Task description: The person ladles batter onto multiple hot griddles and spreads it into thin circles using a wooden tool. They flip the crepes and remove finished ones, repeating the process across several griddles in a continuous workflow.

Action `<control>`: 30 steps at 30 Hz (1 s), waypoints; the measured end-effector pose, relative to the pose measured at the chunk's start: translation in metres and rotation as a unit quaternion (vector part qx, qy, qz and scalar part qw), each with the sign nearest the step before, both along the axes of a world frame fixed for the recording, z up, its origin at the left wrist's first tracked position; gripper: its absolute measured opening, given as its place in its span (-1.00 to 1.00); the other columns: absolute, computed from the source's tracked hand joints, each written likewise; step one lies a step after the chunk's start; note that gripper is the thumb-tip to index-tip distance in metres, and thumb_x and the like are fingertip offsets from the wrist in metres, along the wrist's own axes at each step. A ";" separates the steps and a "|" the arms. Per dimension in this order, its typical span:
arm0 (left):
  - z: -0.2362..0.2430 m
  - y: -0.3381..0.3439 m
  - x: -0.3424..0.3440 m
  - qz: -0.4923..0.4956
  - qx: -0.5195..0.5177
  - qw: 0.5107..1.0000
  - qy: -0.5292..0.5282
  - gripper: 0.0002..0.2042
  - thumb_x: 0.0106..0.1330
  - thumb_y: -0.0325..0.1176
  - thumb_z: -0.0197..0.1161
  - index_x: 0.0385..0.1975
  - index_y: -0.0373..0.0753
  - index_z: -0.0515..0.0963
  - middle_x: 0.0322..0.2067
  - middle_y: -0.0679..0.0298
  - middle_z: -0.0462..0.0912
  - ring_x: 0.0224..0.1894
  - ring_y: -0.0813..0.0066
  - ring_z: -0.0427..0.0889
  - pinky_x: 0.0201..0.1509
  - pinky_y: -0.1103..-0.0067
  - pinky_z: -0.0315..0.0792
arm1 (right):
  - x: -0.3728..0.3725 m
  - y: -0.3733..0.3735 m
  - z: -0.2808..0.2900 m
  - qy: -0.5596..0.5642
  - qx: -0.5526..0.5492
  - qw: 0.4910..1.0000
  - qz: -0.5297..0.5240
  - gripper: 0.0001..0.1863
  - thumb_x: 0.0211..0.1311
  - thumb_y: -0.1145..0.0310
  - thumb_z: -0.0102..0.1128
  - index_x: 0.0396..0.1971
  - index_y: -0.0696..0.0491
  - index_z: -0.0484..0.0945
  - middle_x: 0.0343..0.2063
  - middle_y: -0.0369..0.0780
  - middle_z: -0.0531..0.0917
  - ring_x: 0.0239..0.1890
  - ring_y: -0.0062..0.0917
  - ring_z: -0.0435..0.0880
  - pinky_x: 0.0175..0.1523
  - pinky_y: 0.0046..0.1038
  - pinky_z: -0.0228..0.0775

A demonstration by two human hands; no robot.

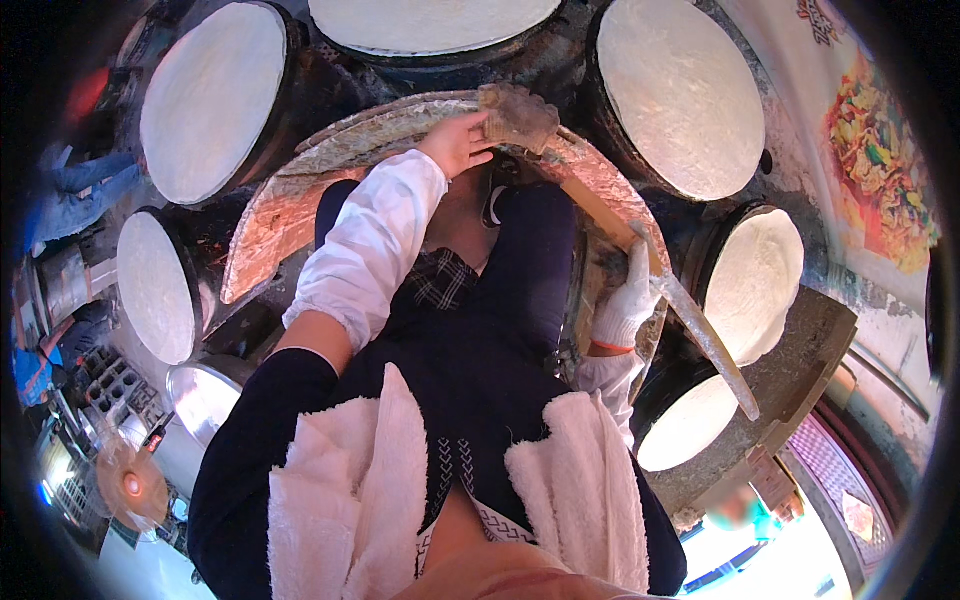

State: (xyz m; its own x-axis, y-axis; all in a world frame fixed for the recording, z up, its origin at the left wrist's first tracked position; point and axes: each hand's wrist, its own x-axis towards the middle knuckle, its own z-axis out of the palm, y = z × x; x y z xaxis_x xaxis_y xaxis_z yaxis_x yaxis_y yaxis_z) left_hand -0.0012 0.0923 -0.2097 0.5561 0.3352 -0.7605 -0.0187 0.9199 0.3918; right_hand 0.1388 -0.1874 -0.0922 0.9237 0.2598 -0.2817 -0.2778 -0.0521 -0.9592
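Note:
My left hand (pixel 462 145), bare below a white sleeve cover, is over the curved wooden board (pixel 275 230) with its fingers apart. Its fingertips are beside a rough brown pad (pixel 518 117) on the board's far edge; whether they touch it I cannot tell. In a white knit glove with an orange cuff, my right hand (pixel 628 300) is closed around a long flat wooden stick (pixel 706 330). That stick slants from the board down to the right. Around the board stand round griddles, among them one at the far left (pixel 213 103) and one at the far right (pixel 680 98), covered with pale thin sheets.
Another covered griddle (pixel 435 22) stands straight ahead, and smaller ones flank me at left (pixel 157 287) and right (pixel 754 287). A dark ledge (pixel 800 375) runs along the right side. Beyond the left griddles, a person's jeans (pixel 90 200) show.

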 end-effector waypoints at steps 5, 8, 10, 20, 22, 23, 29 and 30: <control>-0.043 0.010 0.001 -0.044 0.292 0.952 0.086 -0.60 0.37 -0.19 0.16 0.15 -0.20 0.50 0.05 0.11 0.61 0.15 0.17 0.54 0.28 0.23 0.36 | -0.018 0.024 0.005 -0.056 -0.022 0.998 0.032 -0.68 0.37 0.36 0.25 0.04 0.18 0.60 -0.03 -0.22 0.65 -0.06 -0.52 0.63 0.09 -0.46 0.48; -0.111 0.017 -0.024 -0.278 0.454 0.792 0.299 -0.38 0.20 0.16 0.18 0.03 -0.29 0.60 0.06 -0.11 0.61 0.15 -0.12 0.53 0.28 0.17 0.34 | -0.047 0.020 0.047 0.023 -0.011 0.998 0.055 -0.65 0.40 0.34 0.20 0.08 0.21 0.56 0.00 -0.19 0.64 -0.04 -0.50 0.62 0.12 -0.45 0.48; -0.119 -0.011 -0.010 -0.120 0.447 0.862 0.208 -0.40 0.17 0.18 0.22 -0.04 -0.27 0.62 -0.02 -0.14 0.63 0.08 -0.15 0.57 0.19 0.18 0.40 | -0.038 -0.002 0.057 0.057 0.036 0.993 0.094 -0.61 0.42 0.30 0.14 0.11 0.24 0.53 -0.02 -0.12 0.64 -0.03 -0.44 0.64 0.10 -0.41 0.52; -0.053 -0.096 -0.135 -0.024 0.280 0.959 0.039 -0.70 0.48 -0.26 0.11 0.04 -0.31 0.57 -0.07 0.17 0.68 -0.07 0.40 0.65 0.01 0.53 0.53 | 0.036 -0.015 0.042 -0.050 -0.071 0.977 0.197 -0.85 0.30 0.36 0.15 -0.28 0.11 0.60 -0.47 -0.35 0.53 -0.46 -0.65 0.44 -0.36 -0.57 0.28; -0.056 -0.125 -0.176 -0.013 0.300 0.944 0.138 -0.65 0.51 -0.17 0.12 0.09 -0.30 0.55 -0.10 0.22 0.68 -0.09 0.48 0.64 0.04 0.56 0.49 | 0.058 -0.022 0.028 -0.175 -0.068 0.947 0.262 -0.77 0.32 0.33 0.22 -0.12 0.13 0.63 -0.34 -0.24 0.63 -0.24 -0.56 0.56 -0.05 -0.47 0.41; -0.067 -0.144 -0.179 -0.029 0.318 0.938 0.135 -0.65 0.51 -0.17 0.13 0.10 -0.27 0.55 -0.10 0.24 0.67 -0.10 0.51 0.63 0.05 0.59 0.48 | 0.064 -0.034 0.030 -0.144 0.002 0.958 0.249 -0.74 0.33 0.34 0.23 -0.06 0.13 0.61 -0.33 -0.26 0.64 -0.24 -0.62 0.56 -0.09 -0.50 0.44; -0.062 -0.180 -0.190 -0.181 0.533 0.807 0.179 -0.68 0.53 -0.23 0.05 0.07 -0.33 0.54 -0.05 0.16 0.67 -0.02 0.36 0.65 0.17 0.52 0.44 | 0.024 -0.135 -0.058 -0.005 -0.251 0.946 0.204 -0.65 0.23 0.09 0.26 -0.26 0.10 0.67 -0.48 -0.23 0.65 -0.34 -0.54 0.62 -0.16 -0.41 0.44; -0.064 -0.180 -0.184 -0.207 0.572 0.771 0.190 -0.69 0.53 -0.24 0.06 0.06 -0.32 0.55 -0.05 0.15 0.67 -0.01 0.33 0.65 0.17 0.51 0.44 | 0.023 -0.159 -0.096 -0.004 -0.217 0.960 0.177 -0.65 0.21 0.06 0.26 -0.30 0.08 0.68 -0.52 -0.21 0.63 -0.40 -0.49 0.61 -0.21 -0.38 0.43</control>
